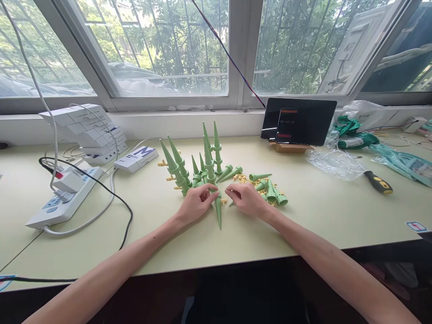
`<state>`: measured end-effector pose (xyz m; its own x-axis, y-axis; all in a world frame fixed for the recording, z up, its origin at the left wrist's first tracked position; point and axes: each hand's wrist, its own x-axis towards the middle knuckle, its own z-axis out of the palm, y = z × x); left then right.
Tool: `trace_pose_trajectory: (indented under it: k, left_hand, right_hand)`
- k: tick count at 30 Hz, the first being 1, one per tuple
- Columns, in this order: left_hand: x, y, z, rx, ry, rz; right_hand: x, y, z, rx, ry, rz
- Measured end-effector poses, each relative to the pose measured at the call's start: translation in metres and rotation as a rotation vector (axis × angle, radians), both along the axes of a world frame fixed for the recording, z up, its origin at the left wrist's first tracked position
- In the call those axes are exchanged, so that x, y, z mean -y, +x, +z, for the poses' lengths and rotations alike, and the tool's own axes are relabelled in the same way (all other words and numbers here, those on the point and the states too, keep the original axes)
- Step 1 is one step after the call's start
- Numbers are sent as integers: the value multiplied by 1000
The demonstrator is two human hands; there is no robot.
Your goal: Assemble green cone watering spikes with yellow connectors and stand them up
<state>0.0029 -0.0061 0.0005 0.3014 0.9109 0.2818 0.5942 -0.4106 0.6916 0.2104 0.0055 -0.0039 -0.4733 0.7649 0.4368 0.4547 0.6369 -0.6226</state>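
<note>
My left hand (196, 203) is closed, with thumb and forefinger pinched at the wide end of a green plastic watering spike (218, 213), whose tip points toward me. A small yellow valve (223, 202) shows beside that spike. Just to the right, my right hand (249, 199) is closed in a pinch; what its fingertips hold, if anything, is hidden. Behind my left hand stand several green spikes (209, 158), stacked upright, some with yellow valves (170, 178) sticking out to the left. Loose green spikes (271, 191) and small yellow valves (241, 178) lie heaped beyond my right hand.
On the left are a power strip (72, 198) with cables, a white box (137, 159) and stacked white boxes (96, 132). A tablet (310, 121) and a phone (285, 127) lean at the back. Clear plastic wrap (332, 164) and a screwdriver (378, 182) lie right.
</note>
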Motion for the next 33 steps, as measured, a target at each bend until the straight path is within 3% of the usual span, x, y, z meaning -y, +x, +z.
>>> trace_pose_trajectory:
  k: [5, 15, 23, 33]
  left_hand:
    - [2, 0, 3, 58, 42, 49]
    - [1, -3, 2, 136, 100, 104]
    - [1, -2, -1, 123, 95, 69]
    - [1, 0, -1, 85, 108, 61]
  right_hand:
    - [-2, 5, 4, -49, 7, -58]
    - [-26, 26, 4, 64, 168, -363]
    - [-52, 27, -3, 315, 122, -382]
    - [-62, 22, -4, 372, 64, -335]
